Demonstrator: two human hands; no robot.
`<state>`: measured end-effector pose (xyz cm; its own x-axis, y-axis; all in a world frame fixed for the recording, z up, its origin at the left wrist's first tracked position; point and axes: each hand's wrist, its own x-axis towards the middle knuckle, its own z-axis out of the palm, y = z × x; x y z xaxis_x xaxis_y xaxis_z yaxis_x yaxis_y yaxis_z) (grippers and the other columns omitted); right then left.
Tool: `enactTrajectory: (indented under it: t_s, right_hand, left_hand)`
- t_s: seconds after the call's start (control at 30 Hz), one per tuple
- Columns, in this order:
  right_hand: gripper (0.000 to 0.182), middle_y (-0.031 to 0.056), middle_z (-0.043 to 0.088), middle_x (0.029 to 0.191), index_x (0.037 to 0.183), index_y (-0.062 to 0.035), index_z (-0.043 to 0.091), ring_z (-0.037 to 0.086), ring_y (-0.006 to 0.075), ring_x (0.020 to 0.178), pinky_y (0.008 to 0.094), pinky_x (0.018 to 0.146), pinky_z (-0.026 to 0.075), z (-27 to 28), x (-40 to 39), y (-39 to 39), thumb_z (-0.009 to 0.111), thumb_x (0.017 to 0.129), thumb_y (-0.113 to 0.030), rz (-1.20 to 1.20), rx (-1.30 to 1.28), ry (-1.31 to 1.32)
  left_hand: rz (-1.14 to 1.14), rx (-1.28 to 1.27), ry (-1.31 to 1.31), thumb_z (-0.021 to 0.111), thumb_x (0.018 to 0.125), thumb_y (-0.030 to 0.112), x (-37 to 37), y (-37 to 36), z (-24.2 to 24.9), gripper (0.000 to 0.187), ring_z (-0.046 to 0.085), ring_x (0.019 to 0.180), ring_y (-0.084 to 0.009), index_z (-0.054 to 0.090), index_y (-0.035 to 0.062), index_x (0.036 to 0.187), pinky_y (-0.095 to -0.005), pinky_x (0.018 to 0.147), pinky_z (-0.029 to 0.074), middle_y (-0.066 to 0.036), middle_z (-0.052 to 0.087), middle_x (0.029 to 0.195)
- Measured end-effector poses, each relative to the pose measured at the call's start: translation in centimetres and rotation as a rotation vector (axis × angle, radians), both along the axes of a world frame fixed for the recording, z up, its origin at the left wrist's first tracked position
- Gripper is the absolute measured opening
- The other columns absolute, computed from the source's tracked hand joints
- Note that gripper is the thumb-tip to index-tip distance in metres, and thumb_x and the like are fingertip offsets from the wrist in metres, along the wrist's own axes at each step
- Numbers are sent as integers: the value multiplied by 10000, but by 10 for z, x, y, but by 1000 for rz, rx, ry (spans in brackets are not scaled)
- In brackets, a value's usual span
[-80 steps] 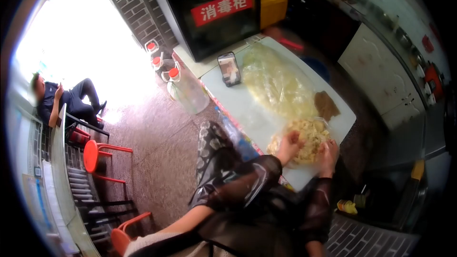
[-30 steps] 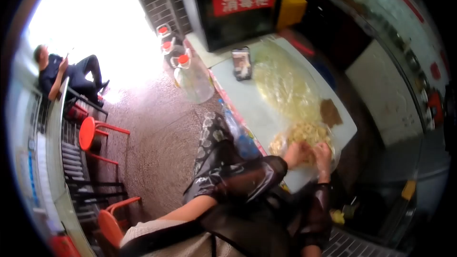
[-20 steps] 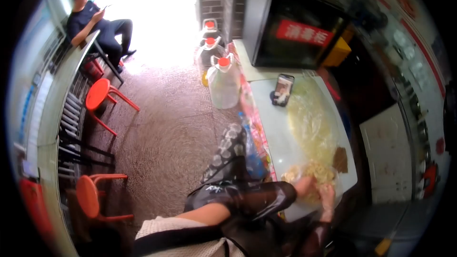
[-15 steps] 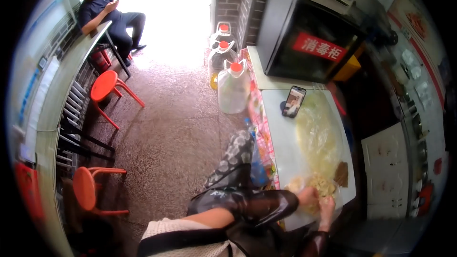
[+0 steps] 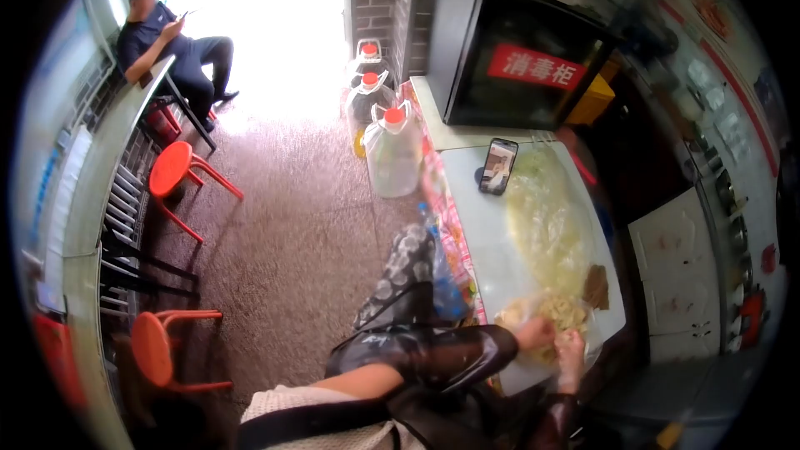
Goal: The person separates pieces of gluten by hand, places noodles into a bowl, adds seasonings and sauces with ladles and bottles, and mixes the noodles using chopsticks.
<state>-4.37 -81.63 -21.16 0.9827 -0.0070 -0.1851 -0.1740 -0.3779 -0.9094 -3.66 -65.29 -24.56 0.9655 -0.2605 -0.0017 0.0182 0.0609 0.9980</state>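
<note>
My left hand (image 5: 535,333) is closed over the near part of the white table, its fingers curled. My right hand (image 5: 571,356) is just beside it, fingers pinched together. Whatever sits between the fingers is too small and blurred to name. Both hands are at a heap of pale yellow, lumpy food pieces (image 5: 567,310) lying on clear plastic. Beyond the heap a long clear plastic bag with yellowish contents (image 5: 546,229) stretches over the white tabletop (image 5: 481,242). A flat brown piece (image 5: 596,287) rests right of the heap.
A phone (image 5: 498,167) stands propped on the table, before a black cabinet (image 5: 525,50). Large jugs with red caps (image 5: 393,154) are on the floor. Red stools (image 5: 172,169) line a narrow counter (image 5: 83,237) at left. Another person (image 5: 171,46) sits by the doorway.
The whole view has shifted a little as my head moved. Both hands stay close together at the heap, with slight finger movement.
</note>
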Motion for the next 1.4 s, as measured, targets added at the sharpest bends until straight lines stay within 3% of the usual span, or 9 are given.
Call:
enactTrajectory:
  t_s: [0.23,0.47,0.57,0.63,0.77,0.97,1.03,1.13,1.4]
  right_hand:
    - [217,-16,530,869,992,-46,551,495,97,776,233,689,418,-7,-14,5,615,797,-117,-432,342,-229]
    - [170,4,529,693,920,-25,549,495,74,556,223,508,408,51,-16,5,619,809,-132,-387,557,-200]
    - [224,8,530,706,967,-34,566,486,61,544,228,488,410,40,-11,11,654,799,-153,-76,362,105]
    - [195,-1,525,703,934,-52,564,471,50,524,229,451,395,-7,-6,4,660,786,-138,-2,-40,-293]
    - [129,-30,497,660,833,-74,528,452,50,530,244,441,361,36,-14,20,632,791,-136,-121,334,-36]
    - [122,-48,465,653,817,-112,517,459,55,584,211,510,369,-41,1,-27,607,840,-191,-340,-146,-383]
    - [133,-35,471,662,869,-92,522,461,54,587,211,471,357,-9,-10,-32,613,856,-188,-292,480,-227]
    - [183,-32,504,698,915,-56,534,486,78,601,225,478,381,28,-14,-4,643,826,-173,-3,519,-66]
    - [283,88,546,827,990,-22,551,515,150,760,312,674,446,14,-5,14,676,794,-183,-121,6,-158]
  left_hand:
    - [-95,-184,145,609,845,168,2,-1,8,160,571,597,-101,647,14,819,-266,535,468,-37,626,685]
    - [-100,-235,367,599,875,106,11,19,38,142,595,676,-88,614,11,979,-207,610,464,-25,631,792]
    - [-121,-270,417,587,883,85,11,8,26,138,590,688,-88,604,5,994,-206,613,460,-28,616,789]
    - [-158,-166,279,582,885,81,11,4,10,125,580,683,-87,603,2,980,-205,613,459,-25,607,783]
    - [-178,0,283,577,888,84,7,4,31,111,570,674,-84,603,0,955,-214,606,463,-18,600,771]
    - [-96,-59,198,572,899,90,9,4,18,103,574,676,-94,622,5,927,-257,573,495,-26,617,806]
    - [-90,-131,182,585,891,81,10,9,22,101,594,692,-107,613,-6,935,-266,606,524,-31,623,810]
    - [-54,-258,230,638,863,112,16,1,11,156,606,704,-105,603,6,973,-255,627,518,-41,636,812]
    - [-140,149,37,595,866,119,26,7,21,137,598,707,-124,650,12,932,-280,624,496,-50,651,784]
